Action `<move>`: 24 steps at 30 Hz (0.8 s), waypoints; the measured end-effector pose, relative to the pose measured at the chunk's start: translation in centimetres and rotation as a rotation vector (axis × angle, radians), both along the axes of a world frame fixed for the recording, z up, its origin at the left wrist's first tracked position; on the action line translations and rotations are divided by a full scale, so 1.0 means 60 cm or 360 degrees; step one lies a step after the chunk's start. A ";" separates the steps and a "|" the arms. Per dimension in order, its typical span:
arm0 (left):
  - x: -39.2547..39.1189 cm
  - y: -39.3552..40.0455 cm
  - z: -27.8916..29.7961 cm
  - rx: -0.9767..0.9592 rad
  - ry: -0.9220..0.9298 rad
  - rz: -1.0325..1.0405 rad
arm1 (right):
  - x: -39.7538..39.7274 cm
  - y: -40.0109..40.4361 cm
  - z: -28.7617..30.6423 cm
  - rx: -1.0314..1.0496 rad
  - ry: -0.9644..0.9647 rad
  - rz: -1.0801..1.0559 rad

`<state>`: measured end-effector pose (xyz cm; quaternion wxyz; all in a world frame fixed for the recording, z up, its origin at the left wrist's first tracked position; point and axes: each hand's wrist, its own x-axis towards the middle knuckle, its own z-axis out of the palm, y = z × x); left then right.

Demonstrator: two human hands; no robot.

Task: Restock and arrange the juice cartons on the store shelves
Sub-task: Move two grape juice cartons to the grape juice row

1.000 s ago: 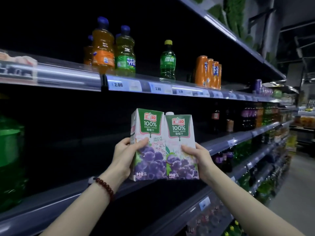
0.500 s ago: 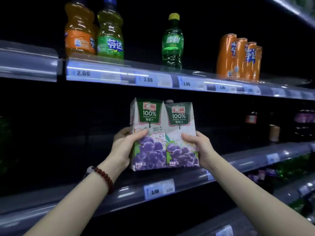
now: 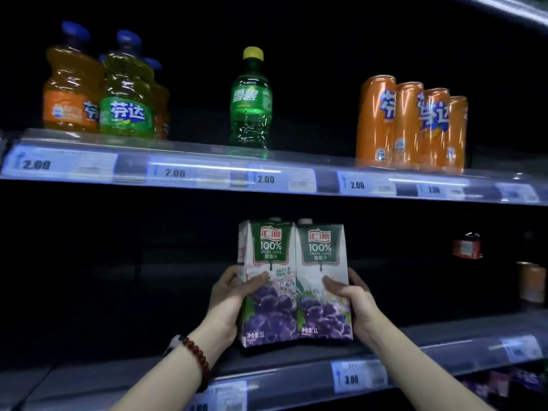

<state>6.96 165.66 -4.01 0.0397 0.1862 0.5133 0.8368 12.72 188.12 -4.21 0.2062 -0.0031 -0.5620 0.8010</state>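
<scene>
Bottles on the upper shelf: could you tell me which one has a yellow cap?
The green bottle standing alone mid-shelf; the orange and yellow-green bottles at the left have blue caps.

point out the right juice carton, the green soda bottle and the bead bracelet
right juice carton [image 3: 321,280]: head view, middle of its front face
green soda bottle [image 3: 250,102]: head view, on its label
bead bracelet [image 3: 197,358]: head view, beads on the left wrist

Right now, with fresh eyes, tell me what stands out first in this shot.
Two grape juice cartons stand side by side at the centre, the left hand gripping one and the right hand the other, above the dark lower shelf. On the lit shelf above, orange cans cluster at right, a green bottle stands mid-shelf, and orange and yellow-green bottles sit at left.
</scene>
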 end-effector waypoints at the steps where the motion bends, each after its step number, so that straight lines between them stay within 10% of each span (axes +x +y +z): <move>1: 0.000 0.005 -0.003 -0.0010 0.0006 -0.0006 | -0.004 0.010 -0.005 -0.0023 -0.0025 0.0032; 24: 0.048 -0.035 -0.019 -0.0494 0.0340 0.0046 | 0.040 0.021 -0.011 0.0666 -0.0112 0.0161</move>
